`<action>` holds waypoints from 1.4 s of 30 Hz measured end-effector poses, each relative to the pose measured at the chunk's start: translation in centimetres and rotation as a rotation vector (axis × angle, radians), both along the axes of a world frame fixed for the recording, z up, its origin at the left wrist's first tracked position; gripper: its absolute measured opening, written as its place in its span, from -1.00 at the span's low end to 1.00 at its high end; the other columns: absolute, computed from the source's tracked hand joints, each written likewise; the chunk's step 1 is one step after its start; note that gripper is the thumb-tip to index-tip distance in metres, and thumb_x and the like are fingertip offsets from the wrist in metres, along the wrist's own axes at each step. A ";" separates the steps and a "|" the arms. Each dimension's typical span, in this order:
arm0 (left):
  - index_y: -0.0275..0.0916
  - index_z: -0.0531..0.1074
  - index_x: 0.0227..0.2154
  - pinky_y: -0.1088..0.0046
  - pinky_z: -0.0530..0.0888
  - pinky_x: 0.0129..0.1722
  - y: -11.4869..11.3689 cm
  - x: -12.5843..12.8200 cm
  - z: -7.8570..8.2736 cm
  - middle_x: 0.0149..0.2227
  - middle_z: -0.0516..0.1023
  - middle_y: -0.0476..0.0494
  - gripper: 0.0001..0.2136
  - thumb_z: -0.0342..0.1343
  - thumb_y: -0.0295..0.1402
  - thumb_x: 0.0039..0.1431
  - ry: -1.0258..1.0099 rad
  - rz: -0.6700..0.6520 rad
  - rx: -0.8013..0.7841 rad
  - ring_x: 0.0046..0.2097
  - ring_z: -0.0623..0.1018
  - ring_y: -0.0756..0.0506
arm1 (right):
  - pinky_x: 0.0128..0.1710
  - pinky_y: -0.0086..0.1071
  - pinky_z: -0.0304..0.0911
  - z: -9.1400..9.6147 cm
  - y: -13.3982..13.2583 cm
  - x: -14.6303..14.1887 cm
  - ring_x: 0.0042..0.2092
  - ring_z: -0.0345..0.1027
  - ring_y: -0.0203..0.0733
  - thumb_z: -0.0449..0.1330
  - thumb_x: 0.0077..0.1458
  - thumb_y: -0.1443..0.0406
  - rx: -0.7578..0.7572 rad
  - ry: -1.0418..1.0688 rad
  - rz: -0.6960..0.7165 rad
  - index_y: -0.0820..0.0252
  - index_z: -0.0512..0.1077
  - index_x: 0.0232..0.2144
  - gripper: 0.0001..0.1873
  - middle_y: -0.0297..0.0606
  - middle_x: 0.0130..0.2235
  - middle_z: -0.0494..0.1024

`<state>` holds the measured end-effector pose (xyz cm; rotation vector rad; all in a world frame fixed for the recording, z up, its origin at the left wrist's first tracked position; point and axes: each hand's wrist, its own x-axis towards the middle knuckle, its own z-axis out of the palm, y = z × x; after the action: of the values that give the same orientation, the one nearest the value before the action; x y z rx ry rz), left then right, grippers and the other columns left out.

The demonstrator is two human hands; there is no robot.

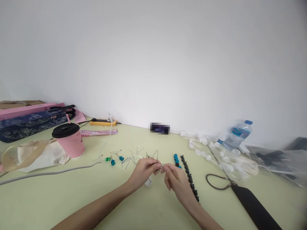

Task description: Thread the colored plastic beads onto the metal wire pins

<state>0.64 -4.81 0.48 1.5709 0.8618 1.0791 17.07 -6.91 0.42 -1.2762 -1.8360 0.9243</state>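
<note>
My left hand (144, 172) and my right hand (177, 181) meet over the middle of the table, fingers pinched together. A thin bent metal rod (157, 154) rises upright from the left fingertips. The right fingertips pinch at a small thin piece right beside it, mostly hidden, perhaps part of the same rod. Under my left hand lies a round white piece (148, 182) with small holes. Just beyond the hands are several loose bent metal wires (129, 161). Blue knobs (176, 158) and a row of black knobs (188, 174) lie beside my right hand.
To the left stand a pink cup (72, 145) with a black lid, a cloth bag (43, 155) and a grey cable (52, 172). A yellow power strip (103, 122) sits by the wall. Rightward are white round parts (225, 159), a water bottle (237, 135) and a black strap-looped case (251, 204).
</note>
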 end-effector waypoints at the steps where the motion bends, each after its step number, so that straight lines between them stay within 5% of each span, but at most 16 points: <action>1: -0.30 0.51 -0.49 0.51 0.33 -0.38 0.1 -0.2 0.1 -0.49 0.45 -0.08 -0.72 0.04 -0.21 0.13 -0.019 -0.037 -0.048 -0.45 0.39 0.00 | -0.56 -0.44 -0.08 -0.2 -0.1 0.1 -0.63 0.05 -0.33 -0.16 0.25 0.22 0.172 -0.130 -0.014 0.19 0.35 -0.43 -0.65 -0.41 -0.69 0.26; 4: -0.34 0.48 -0.51 0.49 0.33 -0.42 0.3 -0.8 0.3 -0.51 0.43 -0.09 -0.71 0.10 -0.17 0.08 -0.083 -0.192 -0.250 -0.49 0.39 0.00 | -0.48 -0.37 -0.06 -0.2 -0.2 0.6 -0.52 0.18 -0.27 -0.13 0.24 0.33 0.605 -0.444 0.010 0.18 0.43 -0.38 -0.66 -0.29 -0.58 0.36; 6: -0.35 0.46 -0.52 0.49 0.33 -0.42 0.5 -1.1 0.4 -0.49 0.44 -0.11 -0.71 0.13 -0.17 0.05 -0.126 -0.258 -0.355 -0.49 0.38 0.01 | -0.45 -0.37 -0.02 0.2 -0.1 0.8 -0.46 0.23 -0.23 -0.10 0.24 0.30 0.634 -0.466 0.047 0.15 0.44 -0.35 -0.69 -0.26 -0.52 0.41; 8: -0.35 0.47 -0.50 0.49 0.33 -0.40 0.6 -1.4 0.6 -0.46 0.45 -0.13 -0.71 0.13 -0.17 0.06 -0.140 -0.254 -0.352 -0.47 0.37 0.02 | -0.44 -0.40 0.04 1.0 0.1 0.9 -0.44 0.27 -0.23 -0.07 0.24 0.18 0.422 -0.310 0.048 0.13 0.41 -0.30 -0.71 -0.28 -0.48 0.45; 12: -0.32 0.47 -0.50 0.51 0.30 -0.41 0.8 -1.4 1.1 -0.49 0.43 -0.10 -0.72 0.08 -0.18 0.10 0.013 -0.075 -0.076 -0.45 0.35 0.00 | -0.58 -0.47 -0.01 1.8 0.5 0.8 -0.60 0.15 -0.33 -0.28 0.21 -0.06 -0.261 0.181 0.088 0.21 0.33 -0.49 -0.39 -0.32 -0.60 0.38; 15: -0.29 0.45 -0.55 0.53 0.25 -0.45 0.8 -1.3 1.3 -0.55 0.37 -0.04 -0.72 0.06 -0.19 0.11 0.129 0.015 0.077 -0.47 0.32 0.00 | -0.62 -0.49 -0.12 1.5 0.7 0.7 -0.65 0.00 -0.37 -0.28 0.17 -0.11 -0.461 0.297 0.134 0.19 0.26 -0.57 -0.38 -0.38 -0.67 0.26; 17: -0.29 0.45 -0.54 0.53 0.26 -0.46 0.8 -1.3 1.2 -0.55 0.38 -0.03 -0.71 0.05 -0.18 0.12 0.121 -0.030 0.029 -0.49 0.32 0.01 | -0.60 -0.48 -0.09 1.1 0.7 0.7 -0.63 0.03 -0.35 -0.24 0.20 -0.06 -0.283 0.171 0.115 0.18 0.25 -0.57 -0.44 -0.39 -0.67 0.26; 21: -0.34 0.46 -0.53 0.53 0.28 -0.47 1.1 -1.7 0.9 -0.49 0.45 -0.12 -0.68 0.08 -0.14 0.08 0.015 -0.210 -0.260 -0.52 0.34 0.03 | -0.45 -0.39 -0.01 0.8 0.2 0.9 -0.46 0.19 -0.23 -0.13 0.23 0.07 0.310 -0.254 0.057 0.17 0.32 -0.55 -0.55 -0.26 -0.54 0.37; 23: -0.35 0.46 -0.53 0.53 0.28 -0.47 1.2 -1.7 0.8 -0.49 0.46 -0.13 -0.69 0.10 -0.15 0.07 -0.027 -0.226 -0.318 -0.52 0.34 0.03 | -0.41 -0.35 0.00 0.9 0.1 1.1 -0.42 0.21 -0.19 -0.08 0.20 0.05 0.419 -0.325 0.060 0.17 0.35 -0.54 -0.57 -0.23 -0.51 0.39; 25: -0.34 0.46 -0.53 0.52 0.29 -0.45 1.1 -1.5 0.8 -0.50 0.45 -0.11 -0.69 0.09 -0.16 0.08 -0.041 -0.177 -0.274 -0.50 0.34 0.03 | -0.43 -0.37 0.03 1.2 0.1 1.2 -0.45 0.22 -0.21 -0.12 0.20 0.00 0.321 -0.275 0.071 0.18 0.35 -0.55 -0.50 -0.24 -0.54 0.40; 30: -0.29 0.44 -0.55 0.52 0.28 -0.45 0.7 -0.7 0.7 -0.53 0.39 -0.06 -0.72 0.05 -0.19 0.11 0.071 0.032 0.014 -0.46 0.35 -0.01 | -0.60 -0.48 -0.01 1.8 0.6 1.1 -0.63 0.10 -0.34 -0.30 0.21 -0.06 -0.370 0.195 0.194 0.19 0.27 -0.57 -0.38 -0.36 -0.66 0.32; 32: -0.28 0.44 -0.55 0.52 0.29 -0.45 0.8 -0.8 0.6 -0.52 0.39 -0.06 -0.72 0.04 -0.18 0.11 0.106 0.039 0.042 -0.46 0.35 -0.01 | -0.59 -0.49 -0.02 1.7 0.7 1.0 -0.62 0.08 -0.36 -0.22 0.22 -0.01 -0.337 0.199 0.207 0.19 0.27 -0.55 -0.46 -0.39 -0.65 0.30; 38: -0.35 0.47 -0.52 0.49 0.34 -0.42 1.8 -2.2 0.3 -0.48 0.47 -0.12 -0.69 0.09 -0.15 0.06 0.053 -0.242 -0.293 -0.50 0.38 0.01 | -0.35 -0.35 0.12 0.7 0.3 0.6 -0.36 0.24 -0.19 -0.10 0.24 0.20 0.410 -0.313 0.098 0.16 0.41 -0.39 -0.66 -0.23 -0.41 0.38; 40: -0.35 0.47 -0.51 0.48 0.35 -0.40 1.9 -2.4 0.4 -0.46 0.47 -0.13 -0.70 0.10 -0.16 0.06 0.020 -0.228 -0.281 -0.47 0.39 0.01 | -0.31 -0.35 0.14 0.8 0.2 0.5 -0.32 0.26 -0.18 -0.08 0.23 0.17 0.351 -0.249 0.084 0.13 0.40 -0.22 -0.71 -0.23 -0.34 0.39; 42: -0.34 0.47 -0.50 0.49 0.33 -0.40 1.8 -2.2 0.7 -0.47 0.46 -0.11 -0.71 0.08 -0.18 0.09 0.021 -0.165 -0.202 -0.47 0.38 0.00 | -0.35 -0.38 0.15 1.0 0.4 0.6 -0.38 0.26 -0.23 -0.09 0.23 0.08 0.125 -0.042 0.047 0.14 0.38 -0.17 -0.63 -0.25 -0.35 0.42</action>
<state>-1.60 -3.01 1.15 1.4585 0.8136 0.8337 17.69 -6.55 1.41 -1.1887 -1.9323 0.7993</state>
